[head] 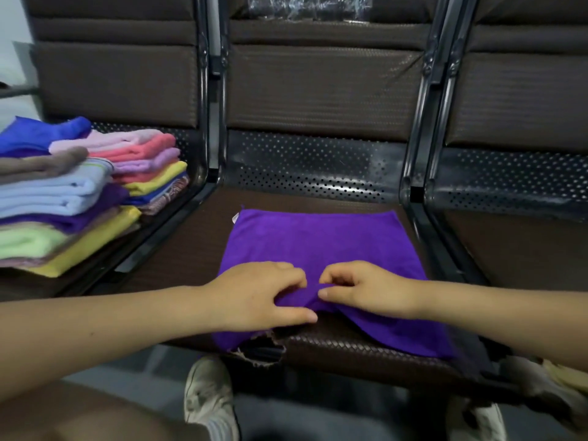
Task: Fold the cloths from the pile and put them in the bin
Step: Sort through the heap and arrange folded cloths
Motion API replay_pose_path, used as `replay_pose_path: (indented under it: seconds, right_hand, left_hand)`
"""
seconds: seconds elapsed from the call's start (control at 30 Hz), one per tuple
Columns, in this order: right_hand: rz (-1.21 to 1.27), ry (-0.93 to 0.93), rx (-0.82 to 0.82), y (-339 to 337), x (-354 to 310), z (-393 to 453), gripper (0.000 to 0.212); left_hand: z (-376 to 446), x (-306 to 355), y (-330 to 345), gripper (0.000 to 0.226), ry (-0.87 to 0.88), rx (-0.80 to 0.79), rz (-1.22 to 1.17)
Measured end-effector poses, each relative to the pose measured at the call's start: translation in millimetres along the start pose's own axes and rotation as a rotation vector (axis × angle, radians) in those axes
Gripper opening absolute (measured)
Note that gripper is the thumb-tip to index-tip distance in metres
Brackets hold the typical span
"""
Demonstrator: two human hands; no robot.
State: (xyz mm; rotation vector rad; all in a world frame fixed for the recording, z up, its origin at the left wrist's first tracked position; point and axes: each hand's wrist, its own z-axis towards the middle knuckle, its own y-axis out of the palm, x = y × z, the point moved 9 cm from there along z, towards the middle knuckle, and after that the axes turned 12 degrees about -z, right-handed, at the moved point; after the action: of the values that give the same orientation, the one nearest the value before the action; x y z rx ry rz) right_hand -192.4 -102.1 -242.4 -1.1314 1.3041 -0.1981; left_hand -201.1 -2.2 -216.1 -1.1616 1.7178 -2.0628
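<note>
Our left hand [259,294] and right hand [366,289] each pinch the near edge of the flat purple microfibre cloth [321,243] on the brown padded seat [178,246]. Its small white corner label [235,217] is too tiny to read.

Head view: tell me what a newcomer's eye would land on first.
First comes the bright purple cloth spread on the middle brown seat, with the left hand and right hand pinching its near edge together at the centre. Next is the colourful stack of cloths piled on the seat to the left.
</note>
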Motion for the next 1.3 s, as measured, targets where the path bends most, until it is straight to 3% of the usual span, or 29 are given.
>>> replay_pose_path:
  seconds: [0.13,0.27,0.33,0.5,0.6,0.7,0.9,1.1,1.2,1.3]
  right_hand:
    - [0.241,0.258,-0.040,-2,21,3,0.016]
    - [0.182,0.374,-0.033,-6,24,7,0.023]
    - [0.045,0.358,0.043,-11,20,9,0.020]
    - [-0.417,0.126,0.131,-24,-15,9,0.028]
    - [-0.475,0.089,0.172,-39,-17,8,0.024]
    - [-0.515,0.112,0.139,-53,-8,7,0.021]
    - [-0.402,0.232,0.085,-82,19,-5,0.029]
    - [-0.370,0.389,0.180,-118,66,-26,0.024]
    - [-0.366,0.472,0.206,-128,80,-40,0.020]
    - [-0.008,0.462,0.335,-136,89,-51,0.019]
  left_hand:
    - [0,4,-13,0.049,0.017,0.160,0.045]
    - [1,-3,-26,0.035,0.041,0.210,0.043]
    - [3,-14,-30,0.039,0.011,0.237,-0.018]
    - [10,-48,-36,0.016,-0.209,0.286,-0.313]
    - [10,-61,-42,0.015,-0.305,0.308,-0.412]
    - [12,-57,-54,0.015,-0.258,0.310,-0.299]
    - [9,-60,-75,0.012,-0.214,0.321,-0.201]
    - [-1,-85,-96,0.017,-0.255,0.259,-0.114]
    - [-13,-106,-99,0.020,-0.381,0.346,-0.363]
    - [-26,-121,-99,0.023,-0.462,0.495,-0.671]
